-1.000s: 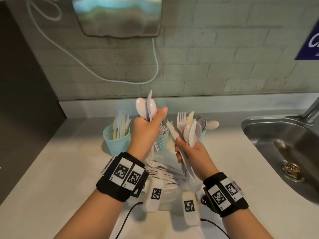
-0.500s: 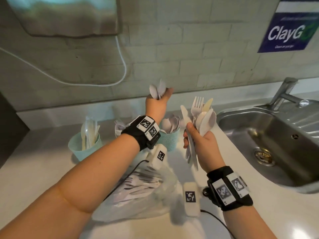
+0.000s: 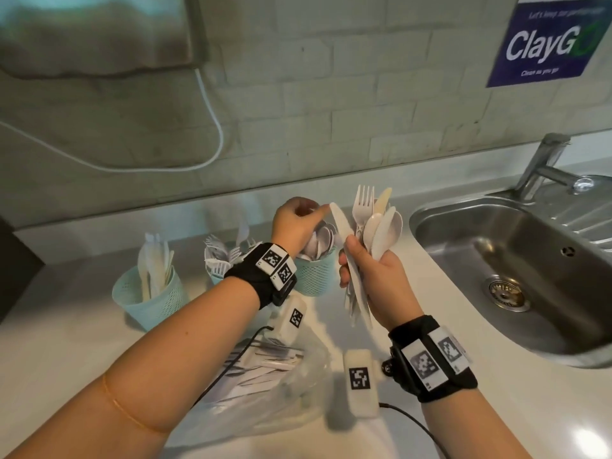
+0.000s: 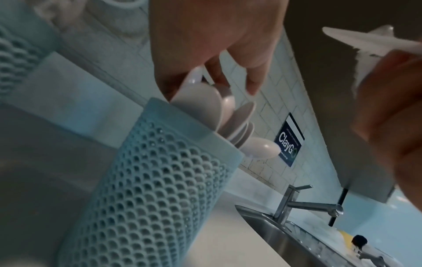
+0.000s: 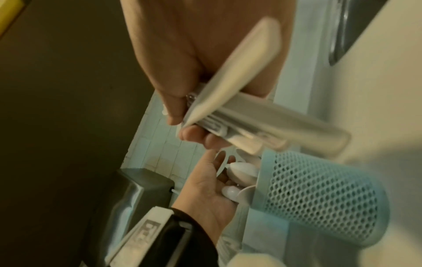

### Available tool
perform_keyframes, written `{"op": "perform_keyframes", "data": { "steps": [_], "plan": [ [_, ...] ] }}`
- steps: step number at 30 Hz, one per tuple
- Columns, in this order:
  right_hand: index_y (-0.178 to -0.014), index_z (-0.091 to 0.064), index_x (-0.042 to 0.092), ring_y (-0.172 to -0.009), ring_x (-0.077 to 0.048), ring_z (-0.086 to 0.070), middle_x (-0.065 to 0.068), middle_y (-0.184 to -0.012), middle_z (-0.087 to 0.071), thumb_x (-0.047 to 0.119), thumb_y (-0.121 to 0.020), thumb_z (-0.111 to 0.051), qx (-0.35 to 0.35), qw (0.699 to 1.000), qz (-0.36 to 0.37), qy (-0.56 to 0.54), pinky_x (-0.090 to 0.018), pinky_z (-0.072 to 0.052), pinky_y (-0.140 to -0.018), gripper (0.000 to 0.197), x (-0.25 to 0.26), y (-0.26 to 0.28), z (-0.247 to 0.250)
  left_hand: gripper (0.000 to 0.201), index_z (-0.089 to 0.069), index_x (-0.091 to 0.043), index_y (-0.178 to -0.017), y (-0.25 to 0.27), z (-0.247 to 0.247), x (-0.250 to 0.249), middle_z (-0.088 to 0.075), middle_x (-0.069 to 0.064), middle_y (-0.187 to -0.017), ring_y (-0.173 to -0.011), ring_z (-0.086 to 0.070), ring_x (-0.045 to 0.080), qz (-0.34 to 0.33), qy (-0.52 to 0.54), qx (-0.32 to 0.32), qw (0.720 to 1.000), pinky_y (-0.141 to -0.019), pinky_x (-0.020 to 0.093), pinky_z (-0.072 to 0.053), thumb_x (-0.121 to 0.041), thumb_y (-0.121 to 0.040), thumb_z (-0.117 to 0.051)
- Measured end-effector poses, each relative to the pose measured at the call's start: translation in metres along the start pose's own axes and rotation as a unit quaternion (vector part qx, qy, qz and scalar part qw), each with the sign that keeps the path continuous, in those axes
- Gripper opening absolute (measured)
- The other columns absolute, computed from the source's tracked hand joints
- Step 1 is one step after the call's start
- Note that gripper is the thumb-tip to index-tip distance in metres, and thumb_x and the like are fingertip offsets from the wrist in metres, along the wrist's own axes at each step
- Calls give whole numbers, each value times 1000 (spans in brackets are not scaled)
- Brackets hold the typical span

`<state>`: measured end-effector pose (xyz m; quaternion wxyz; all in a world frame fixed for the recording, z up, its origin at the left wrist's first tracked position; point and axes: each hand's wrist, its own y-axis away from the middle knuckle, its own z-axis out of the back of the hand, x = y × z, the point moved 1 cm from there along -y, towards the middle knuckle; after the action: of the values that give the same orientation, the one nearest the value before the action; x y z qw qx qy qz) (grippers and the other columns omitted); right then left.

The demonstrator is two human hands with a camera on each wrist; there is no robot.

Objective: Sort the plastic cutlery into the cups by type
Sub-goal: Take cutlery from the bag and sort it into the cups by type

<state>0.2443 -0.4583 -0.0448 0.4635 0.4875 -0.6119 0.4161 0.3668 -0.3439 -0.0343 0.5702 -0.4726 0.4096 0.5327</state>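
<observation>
Three teal mesh cups stand at the back of the counter: one with knives point(image 3: 150, 276), one with forks point(image 3: 218, 256), one with spoons point(image 3: 314, 276). My left hand point(image 3: 298, 223) hovers right over the spoon cup point(image 4: 148, 180), its fingers loose on the white spoon bowls point(image 4: 200, 103) that stick up from the rim. From the right wrist, its palm point(image 5: 205, 184) faces out, fingers fairly straight. To the right, my right hand point(image 3: 374, 276) grips an upright mixed bundle of knives, forks and spoons point(image 3: 371, 226) by the handles point(image 5: 251, 117).
A clear plastic bag of more white cutlery point(image 3: 265, 369) lies on the counter in front of me. The steel sink point(image 3: 513, 276) and tap point(image 3: 543, 164) are on the right. A tiled wall with a white cable runs close behind the cups.
My left hand has carried its spoons rightward and down into the right cup and loosened on them. My right hand has kept its bundle, almost still. My head turned right.
</observation>
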Motion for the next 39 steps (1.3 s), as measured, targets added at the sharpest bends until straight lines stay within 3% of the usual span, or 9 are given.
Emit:
{"op": "perform_keyframes", "data": {
  "steps": [7, 11, 14, 21, 25, 27, 31, 34, 39],
  "plan": [
    [-73, -56, 7, -47, -16, -45, -8, -56, -46, 44, -86, -55, 64, 992, -39, -99, -29, -42, -55, 39, -2, 0, -7, 18, -64, -20, -74, 19, 12, -11, -66, 6, -87, -79, -59, 14, -76, 16, -39, 996, -76, 29, -47, -31, -89, -61],
    [-77, -54, 4, -47, -15, -44, -4, -54, -48, 46, -84, -54, 90, 988, -37, -118, -26, -42, -51, 42, -3, 0, -14, 36, -67, -17, -70, 58, 32, -34, -65, -1, -67, -63, -58, 10, -32, 103, 82, 991, -61, 21, -47, -51, -80, -60],
    [-80, -54, 3, -46, -14, -44, -3, -54, -49, 43, -84, -53, 104, 988, -28, -107, -24, -42, -48, 40, -4, 1, -25, 19, -69, -15, -82, 82, 48, -35, -67, -4, -67, -63, -63, 7, -36, 42, 145, 988, -59, 16, -47, -34, -82, -67],
    [-90, -56, 8, -42, -15, -50, -5, -67, -60, 38, -81, -54, 154, 981, -53, -107, -24, -44, -45, 32, -8, 10, -51, 14, -50, -15, -89, 89, 97, -36, -72, 1, -70, -65, -68, 13, -58, 189, -7, 980, -61, 23, -52, -21, -99, -43],
    [-87, -53, 8, -41, -13, -44, -2, -58, -50, 30, -86, -54, 161, 977, -82, -114, -24, -42, -42, 21, -14, 15, -61, 18, -48, -19, -83, 91, 126, -39, -50, -5, -53, -48, -51, 15, -53, 231, -71, 969, -50, 28, -45, -28, -99, -44],
    [-83, -53, 8, -40, -13, -40, -3, -58, -45, 22, -89, -58, 140, 984, -84, -74, -24, -39, -41, 16, -19, 16, -68, 20, -50, -18, -78, 98, 127, -37, -42, -8, -53, -45, -39, 11, -50, 180, -53, 981, -48, 26, -34, -29, -93, -56],
    [-78, -57, 9, -38, -12, -38, -3, -50, -43, 2, -88, -60, 106, 993, -30, 38, -25, -34, -38, 12, -21, 19, -88, 25, -56, -20, -70, 116, 106, -28, -54, -11, -57, -55, -51, 5, -61, 13, -3, 998, -55, 18, -42, -26, -71, -80],
    [-72, -55, 5, -37, -12, -37, 0, -45, -44, -13, -79, -50, 82, 993, -13, 87, -22, -32, -36, 21, -25, 19, -100, 35, -50, -25, -66, 120, 97, -22, -53, -6, -63, -58, -50, 11, -75, -106, -27, 991, -57, 25, -43, -38, -65, -82],
    [-85, -58, 10, -39, -12, -38, -2, -49, -45, -9, -79, -58, 94, 991, -22, 90, -25, -33, -39, 20, -28, 20, -109, 33, -52, -22, -65, 114, 108, -22, -62, -2, -70, -69, -61, 19, -68, -163, -59, 982, -66, 36, -51, -37, -66, -82]
  ]
}}
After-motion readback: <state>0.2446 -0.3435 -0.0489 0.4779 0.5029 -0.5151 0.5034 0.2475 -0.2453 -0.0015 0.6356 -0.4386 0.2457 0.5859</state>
